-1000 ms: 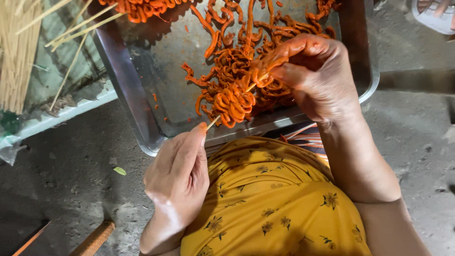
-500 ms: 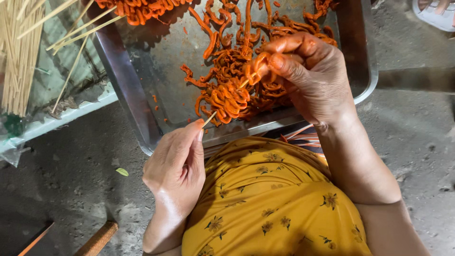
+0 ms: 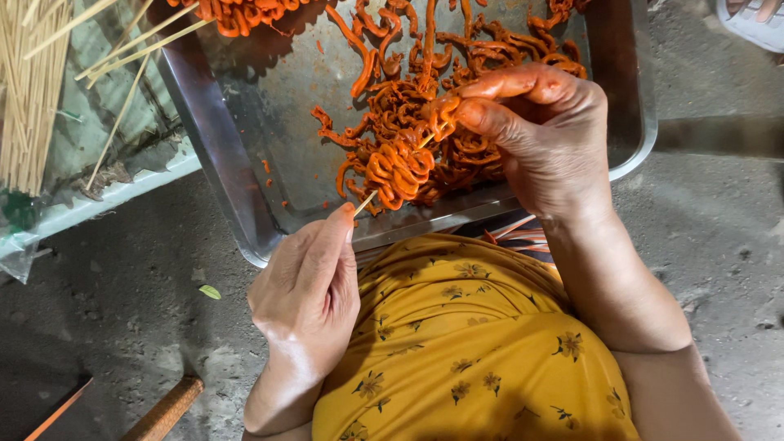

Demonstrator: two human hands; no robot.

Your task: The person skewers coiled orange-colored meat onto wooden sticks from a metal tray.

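- We held a thin wooden skewer [image 3: 365, 202] over the near edge of a steel tray [image 3: 214, 131], with a bunch of orange marinated strips [image 3: 398, 167] folded onto its middle.
- Our left hand [image 3: 309, 286] pinched the skewer's bare lower end between thumb and fingertips; our right hand [image 3: 545, 131] gripped the upper end and pressed a strip onto it, fingers closed and smeared with marinade.
- We judged the strips soft, limp and slippery, the skewer light, stiff and easy to snap, so the dry bare ends were the places to grip.
- More loose strips lay across the tray behind.
- A bundle of spare skewers [image 3: 33, 90] stood at the far left, well apart, above bare concrete ground [image 3: 122, 269].
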